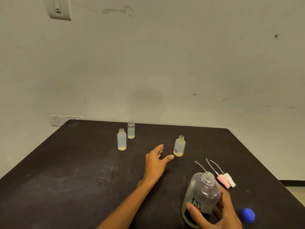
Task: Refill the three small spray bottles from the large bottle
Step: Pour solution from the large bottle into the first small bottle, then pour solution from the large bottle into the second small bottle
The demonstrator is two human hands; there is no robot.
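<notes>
Right hand (219,210) grips the large bottle (202,195); left hand (156,160) reaches forward, fingers spread.

I look down on a dark table (66,171), its top scuffed and smudged with pale marks. Behind it stands a plain off-white wall (165,63), streaked with a grey smear near the top and dotted with a few dark specks. A switch plate (59,8) sits high on the wall at the left. A socket (57,120) sits low on the wall, just beside the table's far left corner.
</notes>
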